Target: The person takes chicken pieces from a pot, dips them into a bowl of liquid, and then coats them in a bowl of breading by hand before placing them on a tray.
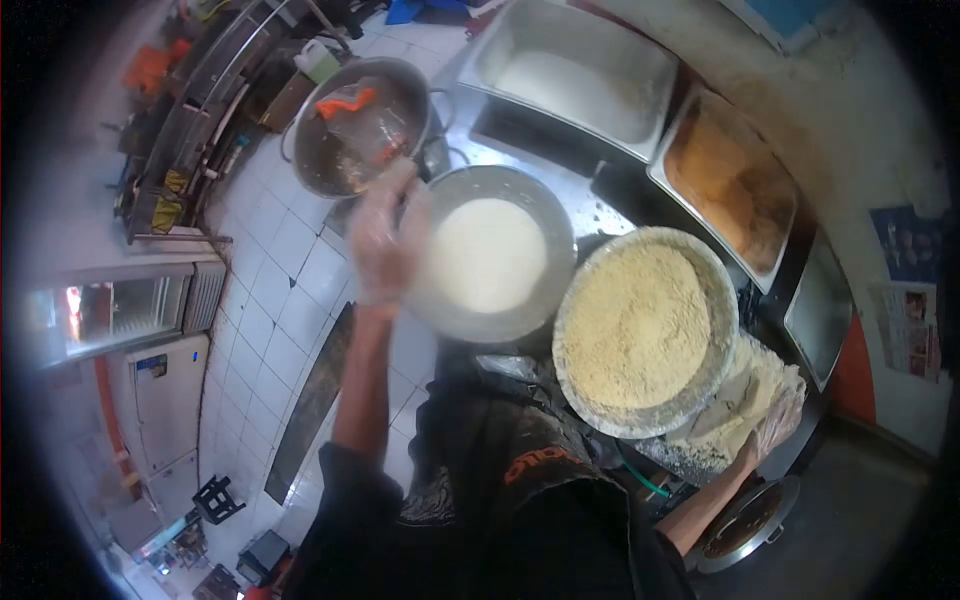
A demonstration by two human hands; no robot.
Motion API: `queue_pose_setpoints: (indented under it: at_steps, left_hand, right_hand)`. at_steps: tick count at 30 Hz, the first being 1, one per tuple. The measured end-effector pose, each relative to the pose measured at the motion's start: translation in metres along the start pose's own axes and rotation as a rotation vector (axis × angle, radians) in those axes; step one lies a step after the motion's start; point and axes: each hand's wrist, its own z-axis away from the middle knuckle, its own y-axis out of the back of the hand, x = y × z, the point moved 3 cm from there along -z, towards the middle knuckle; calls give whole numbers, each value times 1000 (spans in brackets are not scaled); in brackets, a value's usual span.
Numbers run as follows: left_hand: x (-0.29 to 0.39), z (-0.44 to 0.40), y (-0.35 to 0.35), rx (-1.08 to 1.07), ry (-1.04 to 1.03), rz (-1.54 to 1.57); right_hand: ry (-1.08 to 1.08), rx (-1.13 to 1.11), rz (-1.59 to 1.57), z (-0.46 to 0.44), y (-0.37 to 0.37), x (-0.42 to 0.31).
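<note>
My left hand, in what looks like a clear plastic glove, is raised at the left rim of a metal bowl of white batter-like liquid. Motion smears its fingers. My right hand is at the right edge of a tray of pale flour-like coating, which clings to the hand; its fingers are not clear enough to read. Between the hands stands a round basin filled with crumbly yellowish flour or breading.
A large pot holding a plastic bag stands at upper left. Along the back are a steel pan with white contents and another pan with orange-brown powder. A lidded pot sits at lower right. White floor tiles lie leftward.
</note>
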Motion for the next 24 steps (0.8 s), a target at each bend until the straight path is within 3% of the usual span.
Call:
queue_pose_setpoints:
  at_steps: [2, 4, 5, 7, 8, 10, 12, 14, 16, 18, 19, 21, 23, 24]
  left_hand:
    - [-37, -50, 23, -1, 227, -180]
    - [-97, -92, 29, -270, 341, -167]
    - [-108, -111, 26, -255, 341, -163]
    - [-128, -128, 4, -819, 461, -417]
    - [-129, -131, 0, -808, 466, -409]
    - [-126, -125, -16, -1042, 267, -550]
    - [-154, -115, -41, -1049, 273, -630]
    - [-163, -114, -49, -1055, 275, -719]
    - [-154, -114, -53, -1220, 151, -680]
    - [-141, -119, -41, -1303, 67, -766]
    - [-138, -120, -35, -1340, 85, -701]
    - [-145, -123, -31, -1380, 97, -632]
    - [-165, -127, -29, -1278, -97, -581]
    - [-180, -130, -32, -1281, -97, -579]
  right_hand:
    - [43, 57, -69, 1, -7, -52]
    - [-62, 45, -139, 2, -21, -70]
    - [-110, 6, -173, 5, -25, -80]
    - [-253, -20, -278, -1, -31, -127]
    - [-240, -16, -280, -2, -32, -149]
    - [-263, -30, -338, 1, -30, -173]
    - [-261, -57, -348, 8, -36, -152]
    - [-74, -105, -151, 9, -36, -167]
    - [-155, -77, -261, 16, -38, -166]
    - [291, -189, 599, 22, -43, -176]
    - [296, -185, 597, 16, -47, -191]
    - [-310, -153, -140, 6, -53, -221]
    - [-282, -133, -256, -6, -54, -256]
    - [-253, -115, -378, -13, -55, -271]
